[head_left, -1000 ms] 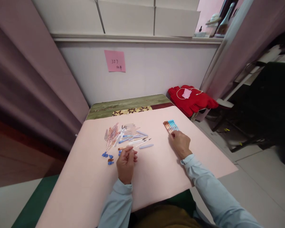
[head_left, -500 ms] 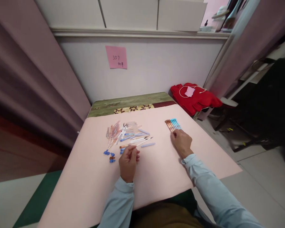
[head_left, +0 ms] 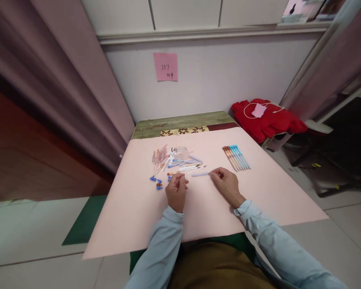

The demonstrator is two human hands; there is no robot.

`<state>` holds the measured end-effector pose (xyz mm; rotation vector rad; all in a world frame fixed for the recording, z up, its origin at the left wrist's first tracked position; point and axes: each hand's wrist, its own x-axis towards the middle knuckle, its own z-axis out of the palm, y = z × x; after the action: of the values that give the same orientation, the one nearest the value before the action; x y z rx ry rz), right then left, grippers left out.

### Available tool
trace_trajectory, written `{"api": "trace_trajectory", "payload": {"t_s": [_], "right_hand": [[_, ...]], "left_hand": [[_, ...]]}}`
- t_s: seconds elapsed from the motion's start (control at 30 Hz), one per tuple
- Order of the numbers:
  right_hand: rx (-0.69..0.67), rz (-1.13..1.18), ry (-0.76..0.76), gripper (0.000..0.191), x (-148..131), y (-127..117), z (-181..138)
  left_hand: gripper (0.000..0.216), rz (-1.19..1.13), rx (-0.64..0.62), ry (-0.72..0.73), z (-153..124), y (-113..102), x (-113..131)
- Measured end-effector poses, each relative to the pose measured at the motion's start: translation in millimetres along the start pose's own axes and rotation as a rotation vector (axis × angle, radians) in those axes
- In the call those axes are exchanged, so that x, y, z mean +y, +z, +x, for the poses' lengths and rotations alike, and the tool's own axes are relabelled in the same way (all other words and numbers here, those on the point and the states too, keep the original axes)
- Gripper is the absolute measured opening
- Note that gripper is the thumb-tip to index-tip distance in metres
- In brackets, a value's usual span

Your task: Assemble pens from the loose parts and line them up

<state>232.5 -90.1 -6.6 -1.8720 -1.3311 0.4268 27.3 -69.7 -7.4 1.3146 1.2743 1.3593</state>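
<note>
My right hand [head_left: 227,184] has its fingertips pinched at the right end of a lavender pen barrel [head_left: 200,174] lying on the pink-covered table. My left hand [head_left: 177,192] is closed, thumb against fingers, just in front of the loose pen parts; what it holds, if anything, I cannot make out. Beyond it spreads a pile of clear tubes [head_left: 160,158], thin white refills [head_left: 191,167] and more lavender barrels. Small blue and brown caps [head_left: 159,186] lie left of my left hand. Assembled pens, orange-brown [head_left: 230,159] and light blue [head_left: 240,157], form a neat row at the right.
A pink cover [head_left: 132,216] lies over the table, with a green patterned strip showing at the far edge. Red cloth [head_left: 267,120] with a white cable sits beyond the right corner. A pink note [head_left: 165,67] is stuck on the wall; curtains hang on both sides.
My right hand has left the row of pens and moved left to the lavender barrel. My left hand stays closed near the pile. The view has shifted, so everything appears further right.
</note>
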Motion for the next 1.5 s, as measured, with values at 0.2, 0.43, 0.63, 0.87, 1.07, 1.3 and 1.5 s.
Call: {"api": "trace_trajectory", "payload": {"t_s": [0.2, 0.43, 0.63, 0.87, 1.07, 1.3, 1.5], "right_hand": [[0.004, -0.122, -0.043, 0.030, 1.9, 4.5, 1.7], [0.024, -0.155, -0.045, 0.031, 8.6, 6.7, -1.0], [0.051, -0.173, -0.048, 0.032, 10.7, 6.7, -4.0], [0.049, -0.179, -0.058, 0.037, 9.2, 6.4, -7.0], [0.028, -0.139, -0.040, 0.039, 8.0, 4.7, -7.7], [-0.015, -0.062, -0.017, 0.034, 0.7, -0.6, -8.3], [-0.041, -0.006, 0.004, 0.035, 2.1, -1.4, -6.0]], "left_hand": [[0.023, 0.089, -0.138, 0.048, -34.2, -15.6, 12.8], [0.019, 0.234, -0.167, 0.106, -60.7, -60.8, 13.2], [0.023, 0.183, -0.116, 0.013, -66.2, -79.0, 2.8], [0.025, 0.057, -0.114, -0.106, -67.7, -80.9, 1.3], [0.032, 0.179, 0.029, 0.048, -33.2, -93.1, 22.2], [0.022, 0.905, -0.207, 0.416, 54.0, -87.7, 34.8], [0.023, 1.167, -0.433, 0.371, 78.8, -68.6, 13.6]]}}
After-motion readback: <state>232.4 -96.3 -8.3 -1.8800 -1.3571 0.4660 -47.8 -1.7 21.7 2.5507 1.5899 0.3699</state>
